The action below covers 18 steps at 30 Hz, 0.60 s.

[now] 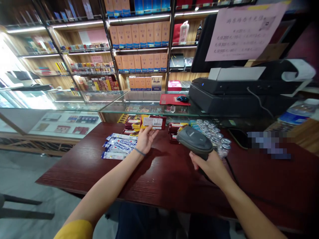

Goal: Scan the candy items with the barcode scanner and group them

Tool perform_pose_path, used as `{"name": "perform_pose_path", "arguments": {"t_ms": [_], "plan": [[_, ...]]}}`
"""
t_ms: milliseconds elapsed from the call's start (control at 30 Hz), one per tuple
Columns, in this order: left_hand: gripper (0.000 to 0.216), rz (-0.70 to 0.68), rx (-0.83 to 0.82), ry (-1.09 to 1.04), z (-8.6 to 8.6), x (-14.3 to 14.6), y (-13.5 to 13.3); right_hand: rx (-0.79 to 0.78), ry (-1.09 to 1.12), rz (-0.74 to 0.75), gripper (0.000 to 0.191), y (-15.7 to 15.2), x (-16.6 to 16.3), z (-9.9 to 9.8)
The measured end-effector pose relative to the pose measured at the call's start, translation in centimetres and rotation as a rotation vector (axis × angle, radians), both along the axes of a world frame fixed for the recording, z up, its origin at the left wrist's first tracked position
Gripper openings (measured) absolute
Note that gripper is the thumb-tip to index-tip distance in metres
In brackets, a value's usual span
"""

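Note:
My left hand (pixel 145 140) is closed on a dark red flat packet (pixel 154 122) and holds it up with its white barcode label facing me. My right hand (pixel 208 165) grips the handle of a grey barcode scanner (pixel 194 141), whose head points toward the packet. Both are above a dark red wooden counter (pixel 161 176). Blue and white packets (pixel 119 145) lie on the counter just left of my left hand. More red and yellow packets (pixel 133 123) are stacked behind it.
Several small round silver tins (pixel 216 134) sit right of the scanner, with a dark phone (pixel 238 137) beyond. A black register with printer (pixel 236 89) stands at the back right on a glass showcase (pixel 147 106). A mouse on a red pad (pixel 174 99) lies there. Shelves of boxes fill the back wall.

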<state>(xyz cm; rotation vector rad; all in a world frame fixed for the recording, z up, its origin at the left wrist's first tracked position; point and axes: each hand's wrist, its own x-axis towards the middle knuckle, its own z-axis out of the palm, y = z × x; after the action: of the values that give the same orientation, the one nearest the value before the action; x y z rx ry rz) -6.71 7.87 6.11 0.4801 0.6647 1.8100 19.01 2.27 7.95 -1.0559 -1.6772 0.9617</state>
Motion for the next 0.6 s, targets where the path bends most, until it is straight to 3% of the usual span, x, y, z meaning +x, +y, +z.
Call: {"name": "perform_pose_path", "arguments": {"t_ms": [233,367,600], "plan": [[0.039,0.068,0.062,0.400,-1.1,0.6,0.5,-0.073,0.356,0.034,0.024,0.3,1.5,2.2],[0.033,0.124,0.091,0.733,-1.6,0.9,2.0,-0.122,0.451,0.009,0.023,0.6,1.9,2.7],[0.032,0.188,0.117,1.439,-0.3,2.8,2.1,-0.146,0.518,-0.005,0.024,1.1,2.8,2.9]]}}
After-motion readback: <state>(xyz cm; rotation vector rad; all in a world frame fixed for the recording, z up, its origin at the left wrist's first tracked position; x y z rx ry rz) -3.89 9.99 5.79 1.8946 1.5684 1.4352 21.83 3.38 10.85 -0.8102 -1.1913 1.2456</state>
